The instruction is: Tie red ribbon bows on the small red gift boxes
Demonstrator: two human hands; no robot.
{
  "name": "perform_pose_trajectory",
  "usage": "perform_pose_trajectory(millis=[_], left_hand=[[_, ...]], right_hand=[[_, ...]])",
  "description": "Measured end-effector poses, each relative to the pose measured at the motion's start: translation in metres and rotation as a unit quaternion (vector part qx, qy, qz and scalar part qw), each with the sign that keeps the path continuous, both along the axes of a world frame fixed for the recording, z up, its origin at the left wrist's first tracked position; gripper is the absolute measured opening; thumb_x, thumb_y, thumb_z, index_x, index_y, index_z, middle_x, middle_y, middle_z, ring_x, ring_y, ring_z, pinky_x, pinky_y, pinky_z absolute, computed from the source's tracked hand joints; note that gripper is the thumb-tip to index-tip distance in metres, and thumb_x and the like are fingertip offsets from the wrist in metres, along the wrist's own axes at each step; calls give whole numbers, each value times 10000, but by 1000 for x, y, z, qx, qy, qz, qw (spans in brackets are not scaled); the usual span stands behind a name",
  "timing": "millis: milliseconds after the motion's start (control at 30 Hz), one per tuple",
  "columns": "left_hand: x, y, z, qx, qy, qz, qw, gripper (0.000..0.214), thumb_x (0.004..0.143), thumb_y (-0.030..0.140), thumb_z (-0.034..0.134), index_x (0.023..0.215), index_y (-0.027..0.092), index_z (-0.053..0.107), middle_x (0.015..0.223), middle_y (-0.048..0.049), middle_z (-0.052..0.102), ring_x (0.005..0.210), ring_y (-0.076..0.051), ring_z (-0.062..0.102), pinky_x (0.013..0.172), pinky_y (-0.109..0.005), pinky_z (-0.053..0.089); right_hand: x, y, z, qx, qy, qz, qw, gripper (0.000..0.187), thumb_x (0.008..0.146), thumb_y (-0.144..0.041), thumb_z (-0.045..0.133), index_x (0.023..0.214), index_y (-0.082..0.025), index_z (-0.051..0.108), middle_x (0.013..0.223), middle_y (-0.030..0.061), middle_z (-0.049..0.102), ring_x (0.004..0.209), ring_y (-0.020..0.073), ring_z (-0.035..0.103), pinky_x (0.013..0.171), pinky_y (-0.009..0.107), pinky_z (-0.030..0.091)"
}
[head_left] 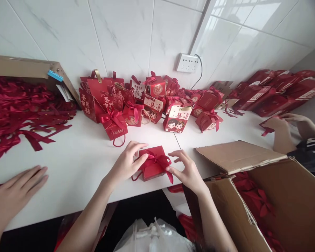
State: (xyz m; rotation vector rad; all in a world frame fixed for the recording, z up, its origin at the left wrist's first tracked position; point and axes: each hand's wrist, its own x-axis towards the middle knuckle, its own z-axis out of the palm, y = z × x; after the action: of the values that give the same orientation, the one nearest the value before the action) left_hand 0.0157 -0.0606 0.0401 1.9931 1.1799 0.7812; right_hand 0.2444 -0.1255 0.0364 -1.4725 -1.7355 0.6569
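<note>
A red gift box (pixel 153 171) with a ribbon bow (pixel 156 159) on its lid lies near the table's front edge. My left hand (pixel 127 159) is at its left side, thumb touching the bow and index finger apart near the back corner. On the other side, my right hand (pixel 186 169) has its fingers spread, with the thumb at the bow's right loop. A red cord handle (pixel 135 177) loops out at the box's left. Behind it stand a red gift box with a bow (pixel 113 127) and a white-and-red carton (pixel 177 120) with cartoon figures.
Red ribbons (pixel 28 112) pile at the left by a cardboard box (pixel 23 64). Another person's hand (pixel 21 187) rests on the table at left; a co-worker's hands (pixel 280 127) handle something red at right. An open carton (pixel 291 203) with red boxes stands at right front.
</note>
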Motion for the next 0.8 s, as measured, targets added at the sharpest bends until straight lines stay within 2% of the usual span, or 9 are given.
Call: perform_pose_trajectory(millis=[67, 200, 367, 500, 567, 633, 667, 733, 800], left_hand=[[6, 1, 3, -11, 6, -20, 1000, 189, 863, 353, 480, 970, 239, 586, 980, -17, 534, 757, -120, 549, 710, -242, 475], [7, -5, 4, -49, -11, 12, 999, 209, 844, 383, 492, 733, 207, 513, 825, 0, 540, 745, -132, 561, 631, -224, 459], [3, -20, 5, -158, -40, 72, 984, 304, 816, 455, 502, 665, 197, 450, 652, 32, 510, 572, -107, 500, 513, -207, 399], [3, -22, 5, -217, -57, 84, 971, 344, 808, 465, 496, 618, 191, 411, 555, 51, 435, 460, -83, 404, 419, -196, 313], [3, -20, 4, -233, -59, 85, 967, 353, 804, 463, 495, 602, 190, 397, 528, 58, 396, 432, -76, 369, 397, -193, 280], [4, -18, 2, -236, -61, 85, 966, 353, 801, 454, 498, 595, 187, 395, 520, 60, 382, 429, -71, 352, 398, -191, 267], [4, -17, 1, -235, -62, 86, 966, 352, 799, 452, 501, 593, 186, 395, 520, 61, 381, 433, -70, 348, 402, -189, 266], [4, -16, 0, -234, -70, 84, 966, 351, 792, 454, 509, 592, 186, 401, 517, 63, 374, 443, -72, 347, 408, -188, 269], [4, -15, -2, -243, -79, 78, 964, 354, 784, 466, 516, 593, 188, 407, 509, 66, 372, 439, -75, 351, 406, -193, 276]], right_hand=[[-6, 7, -1, 2, 19, 13, 1000, 229, 844, -431, 571, 862, -205, 602, 873, 36, 602, 769, 155, 568, 719, 286, 485], [-18, 17, -5, -62, 113, -27, 991, 378, 877, -451, 475, 604, -191, 451, 600, -13, 496, 596, 120, 481, 564, 239, 394], [-28, 28, -10, -158, 202, -53, 965, 437, 844, -496, 460, 539, -194, 375, 494, -54, 352, 458, 75, 318, 449, 220, 266], [-32, 32, -14, -210, 209, -38, 954, 436, 845, -504, 454, 546, -201, 362, 483, -59, 338, 428, 73, 315, 431, 221, 278], [-32, 25, -11, -137, 144, -84, 976, 355, 855, -457, 481, 620, -193, 447, 523, -42, 403, 467, 97, 387, 459, 233, 336], [-34, 14, -4, 42, 55, -158, 985, 194, 856, -352, 529, 761, -183, 522, 622, -5, 490, 571, 133, 474, 537, 260, 409], [-37, 7, 0, 136, 13, -160, 978, 106, 849, -286, 552, 834, -182, 539, 680, 15, 524, 632, 148, 504, 584, 273, 437], [-45, -5, 7, 266, -63, -49, 961, 94, 831, -189, 574, 923, -186, 555, 773, 43, 574, 744, 169, 543, 675, 296, 470], [-57, -11, 8, 298, -137, 117, 937, 159, 839, -177, 573, 998, -178, 569, 875, 68, 625, 883, 197, 570, 795, 338, 478]])
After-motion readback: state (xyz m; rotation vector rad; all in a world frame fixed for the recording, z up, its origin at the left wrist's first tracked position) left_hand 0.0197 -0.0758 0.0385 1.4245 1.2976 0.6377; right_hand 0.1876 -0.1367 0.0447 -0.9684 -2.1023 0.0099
